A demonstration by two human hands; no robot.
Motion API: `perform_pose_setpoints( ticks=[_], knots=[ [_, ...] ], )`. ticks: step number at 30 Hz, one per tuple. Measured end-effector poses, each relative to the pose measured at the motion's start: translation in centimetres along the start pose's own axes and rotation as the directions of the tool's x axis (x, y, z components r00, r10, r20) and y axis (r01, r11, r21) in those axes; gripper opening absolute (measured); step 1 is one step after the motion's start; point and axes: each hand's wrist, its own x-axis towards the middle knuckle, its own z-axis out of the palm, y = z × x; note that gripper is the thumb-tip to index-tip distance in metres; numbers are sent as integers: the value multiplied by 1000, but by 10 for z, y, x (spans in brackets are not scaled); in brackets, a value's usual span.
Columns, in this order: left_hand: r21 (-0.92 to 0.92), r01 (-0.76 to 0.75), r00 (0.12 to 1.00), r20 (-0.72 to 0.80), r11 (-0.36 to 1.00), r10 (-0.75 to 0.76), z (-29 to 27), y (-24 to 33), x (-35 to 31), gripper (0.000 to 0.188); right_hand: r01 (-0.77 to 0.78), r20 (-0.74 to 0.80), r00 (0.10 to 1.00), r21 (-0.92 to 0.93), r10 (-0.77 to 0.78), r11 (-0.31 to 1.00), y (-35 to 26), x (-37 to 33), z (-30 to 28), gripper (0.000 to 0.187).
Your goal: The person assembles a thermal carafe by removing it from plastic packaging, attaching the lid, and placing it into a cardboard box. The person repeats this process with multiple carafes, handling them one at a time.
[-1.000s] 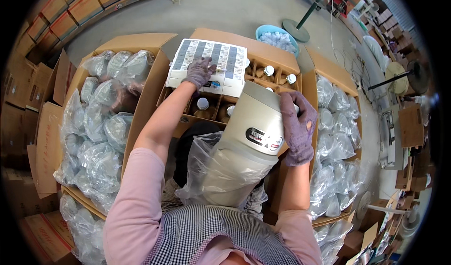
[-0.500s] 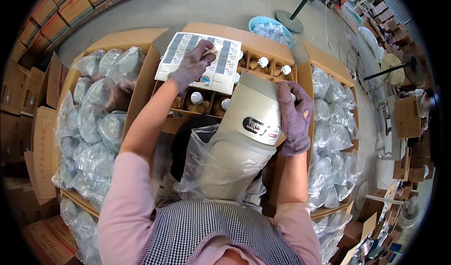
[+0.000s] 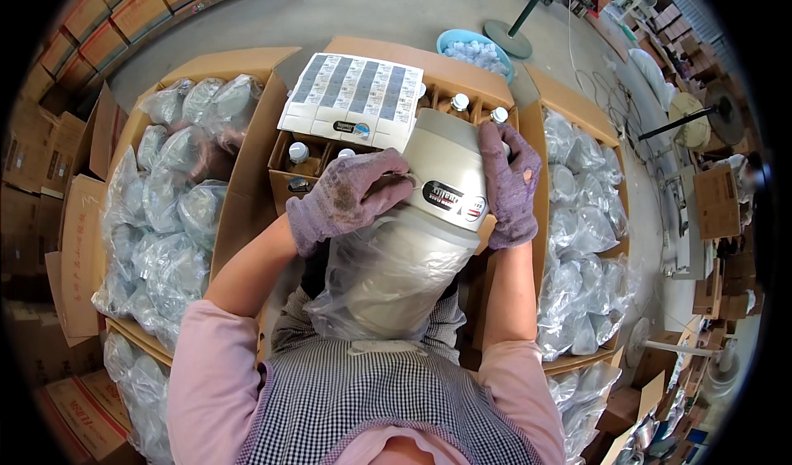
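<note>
A beige jug-like flask leans across my lap, its top pointing away from me. A clear plastic bag covers its lower part, and dark and round labels sit on its bare shoulder. Gloved in purple, my right hand grips the flask's upper right side. My left hand, gloved too, is closed in a pinch against its left side by the dark label; whatever lies between the fingertips is too small to make out. Beyond them, a white carton bearing sheets of small labels rests on an open box.
The open cardboard box holds white-capped bottles between dividers. Boxes of plastic-wrapped items flank me at left, with more wrapped items at right. Ahead, a blue basin of small pale pieces stands near a green pole's round base.
My left hand has come from the label sheets back toward me, to the flask's left side. The flask has shifted slightly, while my right hand stays on it.
</note>
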Motion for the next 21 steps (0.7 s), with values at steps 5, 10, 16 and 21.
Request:
perform_pose_setpoints(
  ticks=[5,10,16,21],
  knots=[
    [229,-179,969,-127,957,212,10,26,7,16,33,4,999,-13,-33,999,2,-1,-2,35],
    [365,-214,967,-53,906,249,10,32,6,12,61,-34,998,-17,-61,998,10,2,0,35],
    [361,-465,848,-81,808,523,-20,43,-37,19,-9,-58,998,-41,7,999,11,1,0,36],
    [97,433,805,-490,896,-336,-65,-85,-107,17,3,-37,999,98,0,995,27,5,1,39]
  ],
)
